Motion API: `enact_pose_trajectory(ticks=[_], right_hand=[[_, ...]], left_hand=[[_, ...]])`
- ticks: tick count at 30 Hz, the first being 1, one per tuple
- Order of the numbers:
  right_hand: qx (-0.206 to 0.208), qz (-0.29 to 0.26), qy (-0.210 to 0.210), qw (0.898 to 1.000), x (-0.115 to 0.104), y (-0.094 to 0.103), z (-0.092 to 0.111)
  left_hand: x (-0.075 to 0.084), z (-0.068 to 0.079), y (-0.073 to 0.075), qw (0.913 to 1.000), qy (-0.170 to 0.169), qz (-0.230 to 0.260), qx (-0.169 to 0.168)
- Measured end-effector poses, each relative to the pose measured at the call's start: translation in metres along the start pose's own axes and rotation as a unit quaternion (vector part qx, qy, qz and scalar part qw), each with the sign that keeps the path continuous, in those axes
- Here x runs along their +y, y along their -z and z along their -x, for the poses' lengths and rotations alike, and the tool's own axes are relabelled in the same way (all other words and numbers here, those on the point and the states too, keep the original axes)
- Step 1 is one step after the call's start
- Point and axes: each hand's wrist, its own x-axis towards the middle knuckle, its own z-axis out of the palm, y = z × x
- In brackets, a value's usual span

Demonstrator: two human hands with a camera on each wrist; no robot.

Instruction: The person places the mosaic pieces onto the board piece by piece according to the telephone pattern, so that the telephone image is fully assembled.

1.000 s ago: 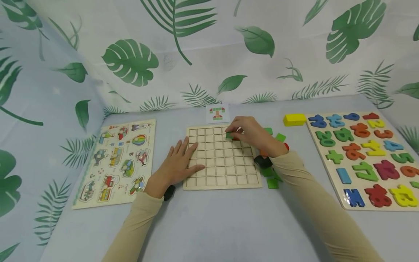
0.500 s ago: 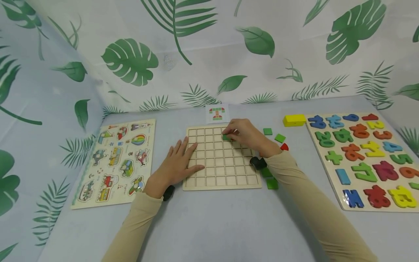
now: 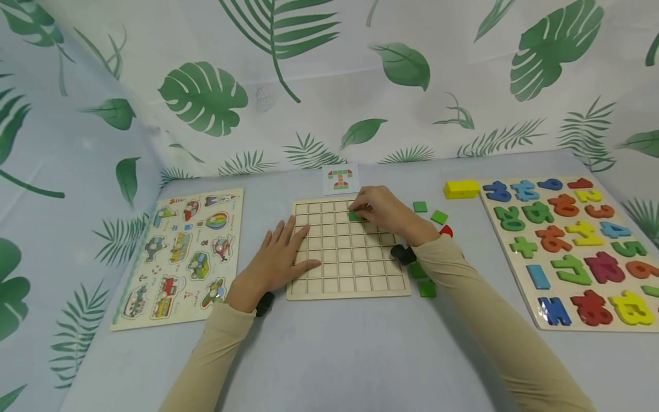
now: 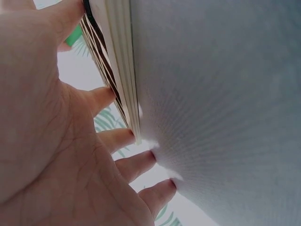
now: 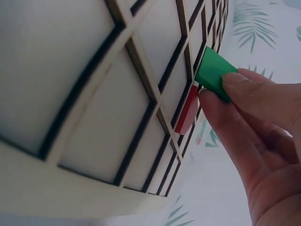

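Observation:
My right hand (image 3: 385,210) pinches a green square tile (image 5: 214,71) between thumb and fingers at the far side of a wooden grid board (image 3: 329,270). In the right wrist view the tile is tilted, its lower edge right at the grid ridges. Beside it a red piece (image 5: 188,111) sits in a cell; in the head view the hand hides that piece. My left hand (image 3: 274,256) rests on the board's left edge with fingers spread. Seen from the left wrist, its fingertips (image 4: 165,189) lie along and past the board's edge.
Behind the board lies a pattern card (image 3: 340,179). To its right are loose green tiles (image 3: 420,206), a red piece (image 3: 446,230) and a yellow block (image 3: 461,189). A picture puzzle (image 3: 177,257) lies left, a number puzzle (image 3: 525,274) right.
My right hand has shifted slightly left and nearer with the green tile, then stayed almost still. Its forearm moved left too, uncovering loose tiles. My left hand has stayed put.

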Motion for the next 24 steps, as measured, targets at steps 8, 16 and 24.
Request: enact_pose_trajectory(ticks=[8, 16, 24], right_hand=[[-0.022, 0.041, -0.003, 0.999, -0.0046, 0.0002, -0.0034], [-0.042, 0.066, -0.005, 0.997, -0.0075, -0.0006, -0.0049], [-0.040, 0.084, -0.003, 0.996, -0.0067, -0.0035, -0.0042]], left_hand=[[-0.0004, -0.0001, -0.0005, 1.0000, -0.001, 0.002, 0.001], [0.0004, 0.0009, 0.0002, 1.0000, -0.001, 0.003, 0.003], [0.0002, 0.0007, -0.0002, 1.0000, -0.001, 0.003, 0.005]])
